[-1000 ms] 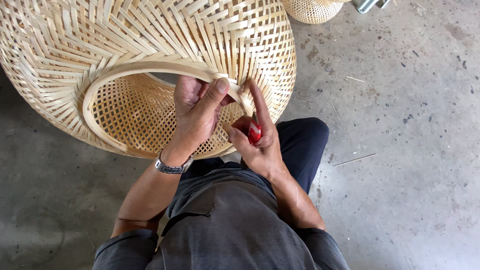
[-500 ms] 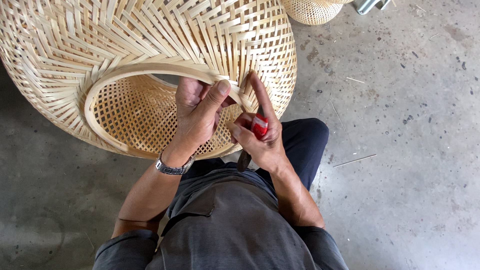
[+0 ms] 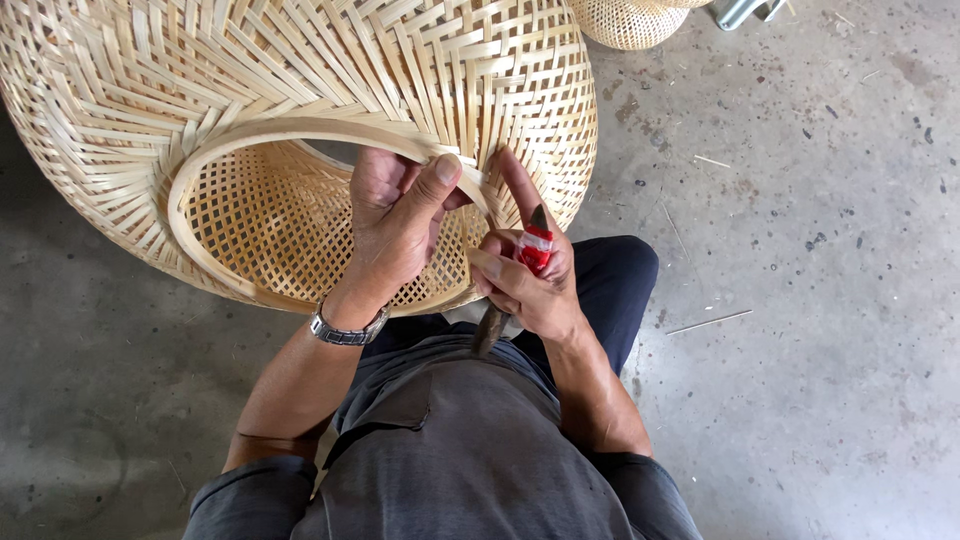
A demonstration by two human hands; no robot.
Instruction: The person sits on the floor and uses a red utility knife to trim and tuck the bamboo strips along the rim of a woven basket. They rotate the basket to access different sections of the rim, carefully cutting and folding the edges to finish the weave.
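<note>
While left hand [image 3: 395, 215] pinches basket [image 3: 300, 110] rim, right hand [image 3: 525, 275] grips knife [image 3: 520, 270] tight, tip up, handle down toward lap.

No packages, labels, signs or screens are visible.

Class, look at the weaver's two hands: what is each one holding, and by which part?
The left hand grips the woven bamboo basket at its round rim hoop. The right hand holds a red-wrapped knife around its middle; the dark handle end sticks out below.
</note>
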